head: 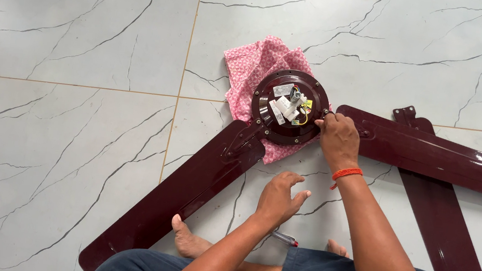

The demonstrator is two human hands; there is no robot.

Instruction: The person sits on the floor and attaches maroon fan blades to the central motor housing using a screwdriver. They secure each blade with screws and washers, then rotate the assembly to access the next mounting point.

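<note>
1. Fan motor [288, 106], dark maroon, lies on a pink cloth [256, 64] on the tiled floor [82, 45]; wiring faces up.
2. Right hand [338, 139] is at the motor's right rim, fingers pinched on a small part there, just where a blade [432, 152] meets the rim.
3. Left hand [280, 197] hovers over the floor below the motor, fingers loose, holding nothing.
4. Second blade [176, 198] is attached lower left; third blade [447, 235] lies at right.
5. Screwdriver [285, 238] lies near the person's feet.
</note>
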